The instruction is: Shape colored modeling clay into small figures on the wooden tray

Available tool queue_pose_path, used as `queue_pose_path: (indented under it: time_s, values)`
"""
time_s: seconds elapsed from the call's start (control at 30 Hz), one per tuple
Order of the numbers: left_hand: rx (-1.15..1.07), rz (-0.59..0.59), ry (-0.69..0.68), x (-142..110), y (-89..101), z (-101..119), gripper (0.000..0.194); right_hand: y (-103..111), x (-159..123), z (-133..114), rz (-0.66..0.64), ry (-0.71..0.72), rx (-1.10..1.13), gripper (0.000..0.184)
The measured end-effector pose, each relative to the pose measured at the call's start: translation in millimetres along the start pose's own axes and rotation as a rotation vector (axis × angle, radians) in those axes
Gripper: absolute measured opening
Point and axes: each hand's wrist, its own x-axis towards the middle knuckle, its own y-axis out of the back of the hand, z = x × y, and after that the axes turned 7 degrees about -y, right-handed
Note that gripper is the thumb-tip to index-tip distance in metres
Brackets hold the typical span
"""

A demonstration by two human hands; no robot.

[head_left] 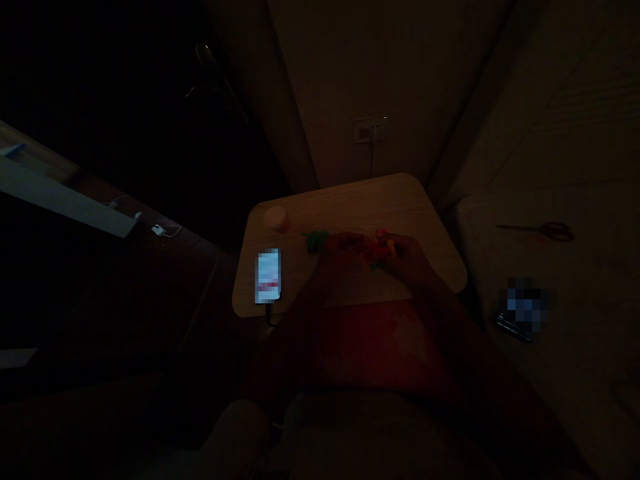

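Over the middle of a small wooden table point(345, 200), both my hands meet around a small red and orange piece point(379, 251) with a bit of green under it. My left hand point(345, 250) has its fingers curled in against the piece. From the other side my right hand point(404, 257) pinches it, an orange part showing by the fingertips. The dim light hides what kind of thing it is. Just left of my left hand lies a green leaf-like item point(315, 241) on the tabletop.
A round lidded tub point(276, 219) stands at the table's back left, with a lit phone point(268, 276) on a cable nearer me. To the right, scissors point(543, 230) and a dark object point(513, 327) lie on a pale surface. A wall socket point(370, 129) holds a plug.
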Motion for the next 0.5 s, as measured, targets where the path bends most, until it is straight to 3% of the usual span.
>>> queue_pose_path:
  time_s: [0.3, 0.5]
  values:
    - [-0.007, 0.016, -0.028, -0.9, -1.6, 0.1, 0.029, -5.9, 3.6, -0.8, 0.032, 0.029, 0.025, 0.032]
    - [0.033, -0.036, -0.056, 1.4, -0.8, -1.8, 0.033, -6.1, 3.8, -1.6, 0.023, 0.043, -0.008, 0.033]
